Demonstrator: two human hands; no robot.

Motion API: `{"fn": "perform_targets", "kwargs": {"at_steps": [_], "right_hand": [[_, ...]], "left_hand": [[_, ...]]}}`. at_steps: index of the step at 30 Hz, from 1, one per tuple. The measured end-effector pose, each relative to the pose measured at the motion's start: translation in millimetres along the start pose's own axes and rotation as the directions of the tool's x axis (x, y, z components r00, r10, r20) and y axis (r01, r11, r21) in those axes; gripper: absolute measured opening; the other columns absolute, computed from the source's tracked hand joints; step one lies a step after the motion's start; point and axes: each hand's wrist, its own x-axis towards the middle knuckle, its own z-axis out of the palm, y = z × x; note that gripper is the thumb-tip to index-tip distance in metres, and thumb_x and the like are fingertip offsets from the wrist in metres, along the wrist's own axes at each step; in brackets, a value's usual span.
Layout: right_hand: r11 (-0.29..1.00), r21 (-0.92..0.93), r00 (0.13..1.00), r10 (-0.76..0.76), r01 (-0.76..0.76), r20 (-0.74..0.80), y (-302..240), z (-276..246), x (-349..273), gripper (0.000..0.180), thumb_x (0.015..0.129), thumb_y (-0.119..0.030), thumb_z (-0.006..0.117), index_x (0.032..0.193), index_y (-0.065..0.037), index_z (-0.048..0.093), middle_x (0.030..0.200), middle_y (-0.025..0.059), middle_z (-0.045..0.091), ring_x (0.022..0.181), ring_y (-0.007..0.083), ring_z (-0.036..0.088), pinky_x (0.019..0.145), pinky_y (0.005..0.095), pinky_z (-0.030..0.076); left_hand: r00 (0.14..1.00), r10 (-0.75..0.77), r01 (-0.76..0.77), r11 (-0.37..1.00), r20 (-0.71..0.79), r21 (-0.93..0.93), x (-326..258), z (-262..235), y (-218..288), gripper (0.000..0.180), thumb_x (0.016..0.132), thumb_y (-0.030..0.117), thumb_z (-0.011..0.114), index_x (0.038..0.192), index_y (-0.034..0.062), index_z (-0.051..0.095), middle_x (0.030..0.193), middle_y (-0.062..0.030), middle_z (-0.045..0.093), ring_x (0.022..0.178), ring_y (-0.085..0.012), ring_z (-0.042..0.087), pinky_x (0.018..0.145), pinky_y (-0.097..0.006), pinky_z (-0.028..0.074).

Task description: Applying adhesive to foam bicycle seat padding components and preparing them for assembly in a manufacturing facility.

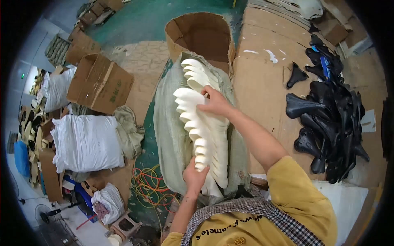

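Observation:
A long stack of cream-white, nested foam saddle pads (pixel 198 127) is squeezed endwise between my two hands. At the near end my left hand (pixel 195 176) is closed on the last pads. My right hand (pixel 215 101) grips the far end, thumb and fingers wrapped over the top pad. More cream pads (pixel 221 160) lie in rows beneath and beside the stack, in a pale green woven sack (pixel 170 123) whose mouth is spread wide. How deep the pads go in the sack is hidden.
Black bicycle saddles (pixel 324 123) are heaped on the cardboard-covered table (pixel 262 106) to my right. An open carton (pixel 201 24) stands beyond the sack. On the left are another carton (pixel 100 84), a stuffed white sack (pixel 88 143) and tangled coloured straps (pixel 150 186) on the floor.

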Motion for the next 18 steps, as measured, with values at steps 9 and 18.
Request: {"fn": "perform_targets", "kwargs": {"at_steps": [9,18], "right_hand": [[0.772,-0.099,0.721,-0.625,0.628,-0.301,-132,-87,-86,0.051,0.053,-0.024,0.069,0.098,-0.003,0.058,0.095,0.0138,0.055,0.093,0.0312,0.051,0.082,0.0388,0.042],[0.780,-0.546,0.190,-0.612,0.305,-0.768,-171,-228,-374,0.037,0.050,-0.014,0.069,0.083,-0.004,0.058,0.084,0.0106,0.055,0.077,0.0252,0.055,0.067,0.0338,0.046]], "left_hand": [[0.964,0.244,-0.266,0.856,-0.106,-0.443,-36,-56,34,0.045,0.067,-0.003,0.072,0.109,-0.0062,0.056,0.099,-0.0124,0.064,0.085,-0.0190,0.061,0.078,-0.031,0.048],[0.620,0.751,-0.622,0.647,0.228,-0.441,-117,-35,166,0.043,0.065,-0.006,0.074,0.104,-0.0085,0.056,0.097,-0.0143,0.061,0.085,-0.0189,0.059,0.077,-0.033,0.050]]}}
